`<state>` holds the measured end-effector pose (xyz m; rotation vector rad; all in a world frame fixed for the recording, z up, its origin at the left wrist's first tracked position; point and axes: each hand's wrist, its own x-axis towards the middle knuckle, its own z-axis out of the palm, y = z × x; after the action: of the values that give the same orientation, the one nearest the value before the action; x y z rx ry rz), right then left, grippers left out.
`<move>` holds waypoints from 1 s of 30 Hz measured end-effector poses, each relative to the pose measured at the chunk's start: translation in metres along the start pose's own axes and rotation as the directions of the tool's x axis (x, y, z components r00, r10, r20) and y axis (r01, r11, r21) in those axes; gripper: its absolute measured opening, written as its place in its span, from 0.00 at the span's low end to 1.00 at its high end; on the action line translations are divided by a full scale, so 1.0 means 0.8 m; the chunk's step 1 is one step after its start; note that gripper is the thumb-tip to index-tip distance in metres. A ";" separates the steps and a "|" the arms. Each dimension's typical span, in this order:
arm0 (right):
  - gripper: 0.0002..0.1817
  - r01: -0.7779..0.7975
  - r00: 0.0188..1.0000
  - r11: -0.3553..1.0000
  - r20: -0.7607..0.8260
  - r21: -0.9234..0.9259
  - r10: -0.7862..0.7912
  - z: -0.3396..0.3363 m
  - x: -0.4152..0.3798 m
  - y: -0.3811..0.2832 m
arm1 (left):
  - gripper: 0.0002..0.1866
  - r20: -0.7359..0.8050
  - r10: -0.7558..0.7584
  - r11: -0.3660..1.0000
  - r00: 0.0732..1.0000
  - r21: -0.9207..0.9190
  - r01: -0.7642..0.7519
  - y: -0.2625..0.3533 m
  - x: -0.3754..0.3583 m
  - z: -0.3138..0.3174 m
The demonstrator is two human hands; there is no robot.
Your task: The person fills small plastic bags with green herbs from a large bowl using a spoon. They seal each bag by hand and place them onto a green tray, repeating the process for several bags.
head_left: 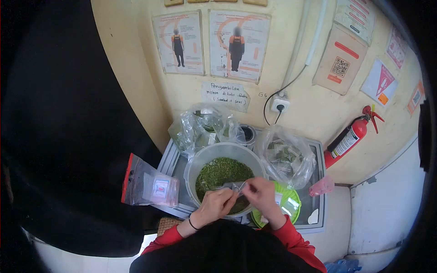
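Observation:
A large whitish round tub (pixel 192 170) holds chopped green leaves (pixel 221 175). Over its front part, my left hand (pixel 216 203) is closed on one side of a small clear plastic bag (pixel 236 186). My right hand (pixel 260 193) pinches the bag's other side, close to the left fingertips. What is inside the bag is too small to tell. Below my right forearm lies a bright green round lid (pixel 291 202), partly covered by the arm.
Clear bags (pixel 200 127) with green contents stand behind the tub, and another bag (pixel 287 159) is at its right. A zip pouch (pixel 152 184) lies left, a pink plastic cup (pixel 322 186) right. A fire extinguisher (pixel 348 141) hangs on the wall.

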<state>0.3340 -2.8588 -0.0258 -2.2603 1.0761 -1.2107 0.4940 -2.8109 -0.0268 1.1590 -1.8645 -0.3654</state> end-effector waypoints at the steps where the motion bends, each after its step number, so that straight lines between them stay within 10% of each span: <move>1: 0.05 -0.001 1.000 1.000 0.015 0.026 0.000 -0.001 0.001 -0.001 | 0.09 -0.022 -0.015 1.000 1.000 0.013 0.016 0.001 0.000 0.003; 6: 0.08 -0.152 0.977 0.978 0.169 0.142 0.127 0.003 0.007 -0.024 | 0.10 -0.116 -0.180 0.983 0.977 -0.066 0.173 -0.008 -0.001 0.000; 10: 0.08 -0.274 0.946 0.917 0.254 0.290 0.202 0.011 0.018 -0.021 | 0.15 -0.298 0.048 0.997 0.953 -0.050 -0.065 -0.023 0.003 -0.004; 14: 0.08 -0.365 0.893 0.751 0.435 0.550 0.115 0.026 0.033 -0.022 | 0.27 -0.028 0.046 0.992 0.999 0.115 -0.042 -0.006 0.018 -0.038; 17: 0.13 -0.522 0.837 0.716 0.438 0.463 0.327 0.035 0.060 -0.025 | 0.28 -0.221 -0.094 0.990 0.971 0.079 0.114 -0.054 -0.007 -0.033; 18: 0.21 -0.451 0.808 0.872 0.501 0.191 0.309 0.052 0.060 -0.001 | 0.27 -0.342 -0.314 0.912 0.886 -0.368 0.182 -0.062 -0.010 -0.025; 22: 0.23 -0.594 0.243 0.790 0.902 -0.154 0.358 0.090 0.047 0.011 | 0.33 -0.358 -0.392 0.823 0.847 -0.548 0.149 -0.085 -0.004 -0.021; 26: 0.15 -0.286 0.045 0.898 0.931 -0.336 0.362 0.079 0.057 0.024 | 0.31 -0.290 -0.442 0.813 0.849 -0.530 0.242 -0.091 -0.004 -0.013; 30: 0.08 0.258 0.449 0.944 0.891 -0.206 0.072 0.063 0.035 0.039 | 0.26 -0.184 -0.485 0.618 0.855 -0.764 0.185 -0.085 0.002 -0.017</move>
<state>0.3704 -2.9023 -0.0585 -2.6342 0.6930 0.3059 0.5435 -2.8452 -0.0617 0.9130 -0.9615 -0.9414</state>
